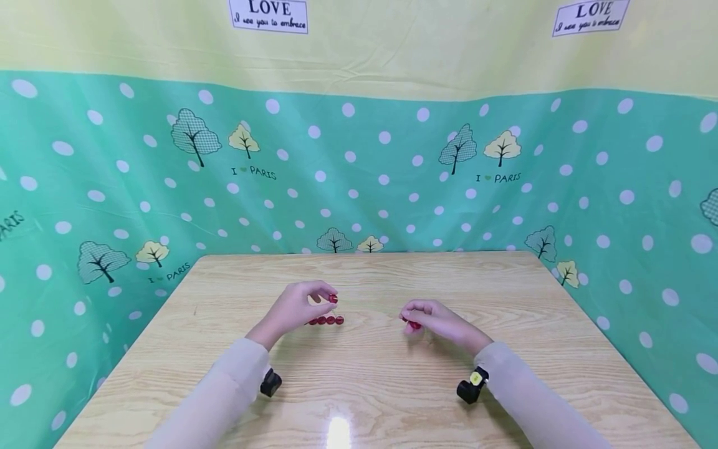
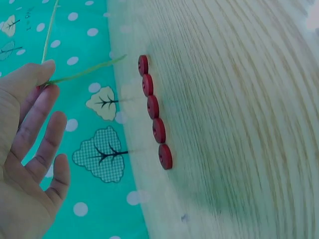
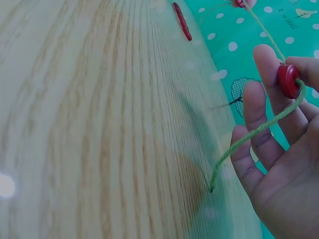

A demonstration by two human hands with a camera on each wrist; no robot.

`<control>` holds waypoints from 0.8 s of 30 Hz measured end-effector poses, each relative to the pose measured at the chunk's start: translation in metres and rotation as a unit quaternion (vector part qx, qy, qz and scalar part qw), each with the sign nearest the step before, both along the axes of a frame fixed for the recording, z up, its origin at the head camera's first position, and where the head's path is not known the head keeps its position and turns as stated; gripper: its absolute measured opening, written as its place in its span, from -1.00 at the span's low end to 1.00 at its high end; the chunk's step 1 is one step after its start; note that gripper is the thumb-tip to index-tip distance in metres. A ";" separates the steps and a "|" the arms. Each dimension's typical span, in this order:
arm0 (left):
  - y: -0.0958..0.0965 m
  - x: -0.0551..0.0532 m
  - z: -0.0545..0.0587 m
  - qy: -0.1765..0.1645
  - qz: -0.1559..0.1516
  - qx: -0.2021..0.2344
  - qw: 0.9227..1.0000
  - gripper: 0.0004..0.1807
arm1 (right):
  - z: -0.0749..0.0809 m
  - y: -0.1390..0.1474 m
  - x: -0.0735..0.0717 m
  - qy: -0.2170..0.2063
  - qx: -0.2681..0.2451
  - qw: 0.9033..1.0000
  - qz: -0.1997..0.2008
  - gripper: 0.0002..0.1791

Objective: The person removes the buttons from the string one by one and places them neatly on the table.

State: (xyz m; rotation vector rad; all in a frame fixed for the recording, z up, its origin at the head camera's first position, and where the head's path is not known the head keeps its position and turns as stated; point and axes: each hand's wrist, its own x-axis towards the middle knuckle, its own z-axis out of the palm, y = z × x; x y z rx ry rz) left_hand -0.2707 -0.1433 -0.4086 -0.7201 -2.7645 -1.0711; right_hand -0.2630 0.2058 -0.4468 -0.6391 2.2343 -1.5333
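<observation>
Left hand point(image 1: 293, 305) near the red-button row point(image 2: 153, 107), right hand point(image 1: 436, 320) rightward, pinch round red buttons point(image 3: 287, 82); loosening could free green yarn point(image 3: 259, 128)!

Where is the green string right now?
In the right wrist view, the green string runs along the right side, from the left hand to the red button in the right hand.

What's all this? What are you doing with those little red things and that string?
Someone has a green string stretched between two hands. The left hand pinches a red button at its fingertips, along with the string. The right hand pinches another red button, and the string goes through that one, its loose end hanging down. Five more buttons lie in a line on the table.
</observation>
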 end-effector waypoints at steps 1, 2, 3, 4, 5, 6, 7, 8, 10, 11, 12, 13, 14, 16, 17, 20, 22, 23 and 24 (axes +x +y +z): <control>-0.001 0.000 0.001 0.000 0.001 -0.001 1.000 -0.75 | 0.000 0.000 0.000 0.000 0.001 1.000 0.000 -0.52; -0.003 0.000 0.001 0.001 0.001 -0.002 1.000 -0.75 | -0.001 0.001 -0.001 0.000 0.000 1.000 0.001 -0.52; -0.004 0.000 0.001 0.004 0.001 -0.002 1.000 -0.75 | -0.001 0.001 -0.001 0.001 0.001 1.000 0.000 -0.51; -0.005 0.000 0.001 0.005 0.002 -0.003 1.000 -0.76 | -0.001 0.001 -0.001 0.000 0.000 1.000 0.001 -0.51; -0.007 0.000 0.001 0.007 0.003 -0.003 1.000 -0.77 | -0.001 0.001 -0.001 0.000 0.000 1.000 0.001 -0.51; -0.008 0.000 0.002 0.007 0.003 -0.002 1.000 -0.77 | -0.001 0.001 -0.001 0.001 0.000 1.000 0.001 -0.51; -0.009 0.000 0.002 0.006 0.004 -0.002 1.000 -0.78 | -0.001 0.001 -0.001 0.000 0.000 1.000 0.001 -0.51; -0.011 0.000 0.002 0.006 0.005 -0.002 1.000 -0.78 | -0.001 0.001 -0.002 0.000 0.000 1.000 0.001 -0.51; -0.013 0.000 0.001 0.006 0.007 -0.003 1.000 -0.78 | -0.002 0.001 -0.002 0.000 0.000 1.000 0.000 -0.51; -0.015 0.000 0.001 0.007 0.009 -0.004 1.000 -0.78 | -0.002 0.001 -0.002 0.000 0.000 1.000 0.001 -0.51; -0.016 0.000 0.001 0.006 0.011 -0.004 1.000 -0.77 | -0.002 0.001 -0.002 0.000 0.000 1.000 -0.001 -0.52; -0.017 0.000 0.000 0.006 0.015 -0.005 1.000 -0.77 | -0.002 0.001 -0.002 -0.001 0.001 1.000 -0.001 -0.52; -0.018 0.001 0.000 0.005 0.017 -0.005 1.000 -0.77 | -0.002 0.001 -0.002 -0.001 0.001 1.000 -0.002 -0.52; -0.021 0.001 0.000 0.006 0.022 -0.004 1.000 -0.75 | -0.002 0.001 -0.001 -0.003 0.003 1.000 -0.003 -0.52; -0.023 0.001 -0.001 0.008 0.023 -0.004 1.000 -0.75 | -0.002 0.001 -0.001 -0.005 0.003 1.000 -0.004 -0.52; -0.027 0.001 -0.002 0.012 0.026 -0.004 1.000 -0.74 | 0.000 0.001 0.000 -0.009 0.006 1.000 -0.007 -0.52; -0.030 0.001 -0.004 0.015 0.027 -0.005 1.000 -0.74 | 0.000 0.001 0.000 -0.009 0.006 1.000 -0.008 -0.52; -0.032 0.001 -0.004 0.015 0.027 -0.005 1.000 -0.74 | 0.000 0.001 0.000 -0.009 0.006 1.000 -0.009 -0.52; -0.033 0.001 -0.005 0.015 0.027 -0.005 1.000 -0.74 | 0.000 0.001 0.001 -0.009 0.006 1.000 -0.009 -0.52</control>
